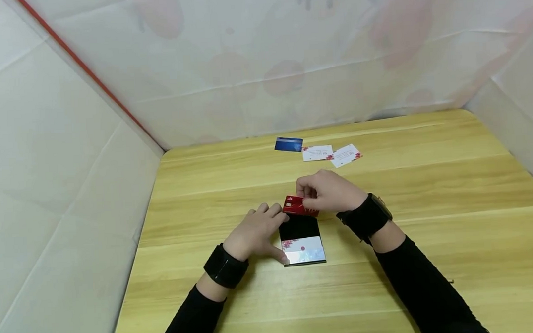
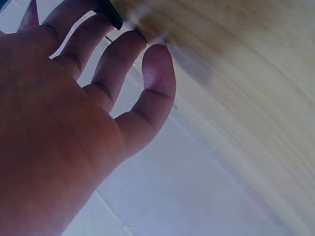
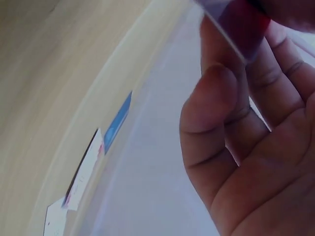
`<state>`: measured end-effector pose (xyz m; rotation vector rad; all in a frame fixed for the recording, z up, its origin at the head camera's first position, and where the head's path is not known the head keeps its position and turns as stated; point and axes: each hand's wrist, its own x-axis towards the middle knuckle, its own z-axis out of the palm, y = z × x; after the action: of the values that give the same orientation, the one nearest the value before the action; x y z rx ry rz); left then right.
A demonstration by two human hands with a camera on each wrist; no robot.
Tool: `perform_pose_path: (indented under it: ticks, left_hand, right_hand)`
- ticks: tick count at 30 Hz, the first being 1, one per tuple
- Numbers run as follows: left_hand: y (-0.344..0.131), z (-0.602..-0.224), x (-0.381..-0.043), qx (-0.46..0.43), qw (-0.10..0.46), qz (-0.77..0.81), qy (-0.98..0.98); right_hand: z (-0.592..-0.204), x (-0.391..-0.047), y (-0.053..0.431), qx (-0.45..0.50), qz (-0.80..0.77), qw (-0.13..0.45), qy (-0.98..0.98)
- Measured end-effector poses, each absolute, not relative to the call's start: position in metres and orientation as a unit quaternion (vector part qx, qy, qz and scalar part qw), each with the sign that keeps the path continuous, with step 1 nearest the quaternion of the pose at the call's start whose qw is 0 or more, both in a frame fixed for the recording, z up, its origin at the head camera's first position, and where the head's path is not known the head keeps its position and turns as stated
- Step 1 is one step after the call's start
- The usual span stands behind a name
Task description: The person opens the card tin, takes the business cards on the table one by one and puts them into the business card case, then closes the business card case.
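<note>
A black card case [image 1: 298, 226] lies open on the table, its lid flap turned away from the person. In its near half sits a white card with pink flowers [image 1: 303, 248]. My left hand [image 1: 257, 232] holds the case by its left side, thumb at the near corner and index fingertip by the flap; the left wrist view shows bent fingers [image 2: 120, 64] at a dark edge. Between thumb and fingers my right hand [image 1: 332, 191] pinches a red bank card [image 1: 292, 204], just beyond the flap. In the right wrist view part of that red card [image 3: 241, 27] shows at the top.
Farther back lie a blue card [image 1: 289, 144] and two white cards with pink flowers, one in the middle [image 1: 316, 153] and one tilted at the right [image 1: 345, 155]. White fabric walls [image 1: 245, 98] stand behind and beside the wooden table [image 1: 428, 179].
</note>
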<state>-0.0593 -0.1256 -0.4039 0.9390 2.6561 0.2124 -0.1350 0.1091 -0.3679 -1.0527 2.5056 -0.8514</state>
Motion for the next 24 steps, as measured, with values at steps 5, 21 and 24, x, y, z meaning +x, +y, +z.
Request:
perform_pose_path:
  ticks: [5, 21, 24]
  left_hand:
    - [-0.125, -0.405, -0.059, 0.330, 0.161, 0.063, 0.928]
    - [-0.130, -0.404, -0.059, 0.329, 0.148, 0.050, 0.931]
    - [-0.129, -0.402, -0.060, 0.331, 0.144, 0.048, 0.932]
  right_hand:
    - [-0.366, -0.132, 0.109, -0.367, -0.286, 0.155, 0.872]
    - [-0.384, -0.124, 0.084, -0.402, -0.239, 0.229, 0.854]
    - [-0.385, -0.125, 0.083, -0.401, -0.231, 0.234, 0.855]
